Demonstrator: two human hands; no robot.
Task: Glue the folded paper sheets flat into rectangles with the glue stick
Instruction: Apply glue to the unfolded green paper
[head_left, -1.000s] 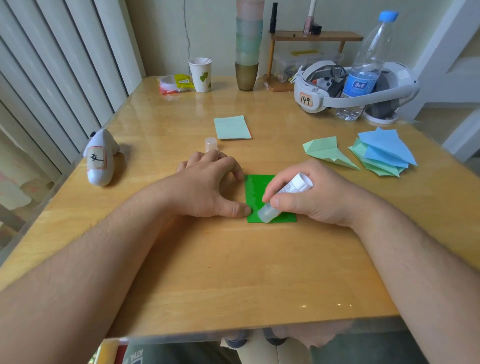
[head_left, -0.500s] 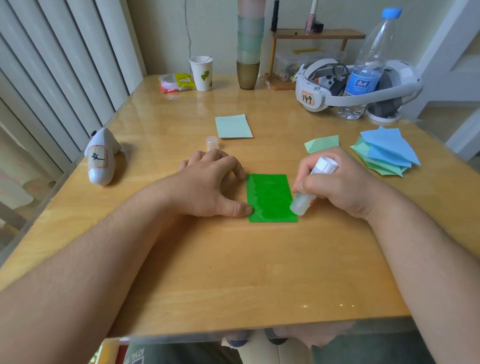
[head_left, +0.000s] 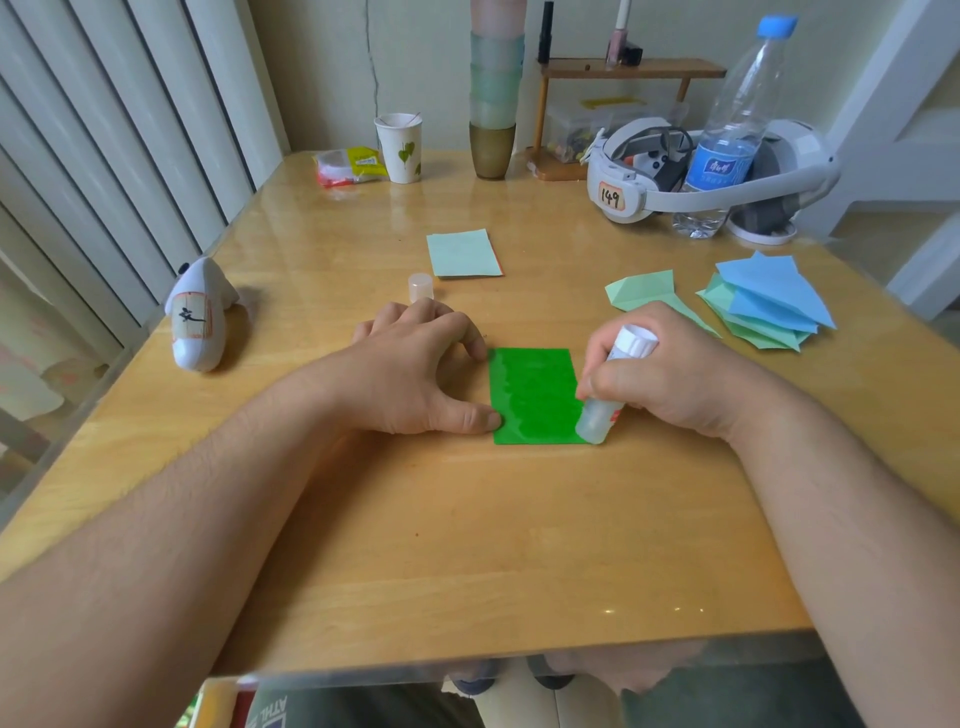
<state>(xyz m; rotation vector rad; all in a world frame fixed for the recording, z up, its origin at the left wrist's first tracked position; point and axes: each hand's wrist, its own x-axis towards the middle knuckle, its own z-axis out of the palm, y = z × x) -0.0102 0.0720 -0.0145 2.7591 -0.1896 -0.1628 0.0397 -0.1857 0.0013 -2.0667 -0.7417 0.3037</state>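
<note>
The green paper (head_left: 535, 397) lies flat near the middle of the table (head_left: 467, 545), its left edge pinned by the left hand (head_left: 415, 374), whose spread fingers (head_left: 480, 348) press down. The right hand (head_left: 675, 379) has its fingers curled around the glue stick (head_left: 602, 410), tilted, tip at the paper's right edge near its near corner.
</note>
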